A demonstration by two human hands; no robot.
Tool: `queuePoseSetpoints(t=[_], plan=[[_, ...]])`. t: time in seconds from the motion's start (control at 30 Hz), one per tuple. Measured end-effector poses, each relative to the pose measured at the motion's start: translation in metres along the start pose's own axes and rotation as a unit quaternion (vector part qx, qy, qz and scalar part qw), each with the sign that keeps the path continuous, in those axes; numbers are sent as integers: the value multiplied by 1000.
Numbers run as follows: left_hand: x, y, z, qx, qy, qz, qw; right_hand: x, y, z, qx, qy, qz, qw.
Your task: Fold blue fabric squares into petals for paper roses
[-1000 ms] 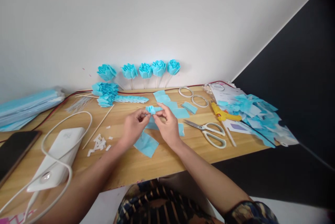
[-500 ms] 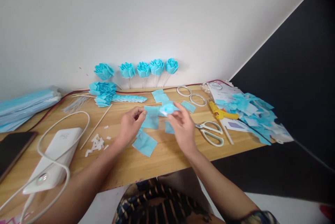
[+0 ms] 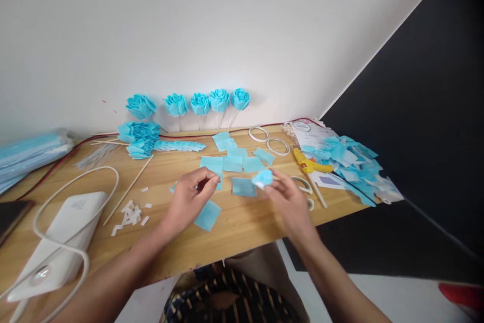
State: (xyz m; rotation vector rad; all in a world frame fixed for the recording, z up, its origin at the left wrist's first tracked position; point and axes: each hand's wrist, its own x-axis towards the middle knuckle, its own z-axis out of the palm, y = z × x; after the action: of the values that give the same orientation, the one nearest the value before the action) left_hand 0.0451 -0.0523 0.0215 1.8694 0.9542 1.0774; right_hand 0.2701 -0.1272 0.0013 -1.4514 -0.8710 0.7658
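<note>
My right hand (image 3: 293,205) pinches a small blue paper flower piece (image 3: 262,178), white at its lower edge and slightly blurred, above the table. Left of it, my left hand (image 3: 189,198) is closed, thumb against forefinger; anything between the tips is too small to make out. Around both hands lie blue paper squares: one (image 3: 208,215) below the left hand, another (image 3: 243,187) between the hands, several more (image 3: 232,163) farther back. Scissors (image 3: 303,185) lie mostly hidden behind my right hand, with parts of their white handles showing.
Finished blue paper flowers (image 3: 199,104) on sticks lean against the wall. Two tape rolls (image 3: 278,154), a yellow glue gun (image 3: 310,164) and a heap of blue petals (image 3: 346,162) sit to the right. White paper bits (image 3: 130,215), a stick (image 3: 128,190) and a power bank (image 3: 68,237) with cable lie left.
My right hand has moved right and nearer to me with the blue flower piece, now covering most of the scissors. My left hand stays pinched, almost in place. The view has shifted slightly.
</note>
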Motion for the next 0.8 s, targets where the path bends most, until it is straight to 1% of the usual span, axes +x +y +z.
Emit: queuePoseSetpoints(t=[0.03,0.1,0.17,0.23,0.33,0.5,0.63,0.8], plan=[[0,-1,0,7,9,9,1000,2,-1,18,5,-42,-11,999],[0,-3,0,16,21,20,999,6,-2,47,17,-89,-29,995],[1,-6,1,22,21,24,999,10,-1,64,31,-113,-38,992],[2,-10,4,29,14,25,999,12,-1,74,48,-121,-40,991],[3,-19,7,38,17,16,999,12,0,83,64,-122,-46,989],[5,-29,10,42,41,-14,998,10,-2,93,46,-117,-78,989],[6,-30,9,51,49,-27,997,8,1,97,31,-103,-106,989],[8,-28,8,70,55,-11,996,6,6,99,21,-103,-121,987]])
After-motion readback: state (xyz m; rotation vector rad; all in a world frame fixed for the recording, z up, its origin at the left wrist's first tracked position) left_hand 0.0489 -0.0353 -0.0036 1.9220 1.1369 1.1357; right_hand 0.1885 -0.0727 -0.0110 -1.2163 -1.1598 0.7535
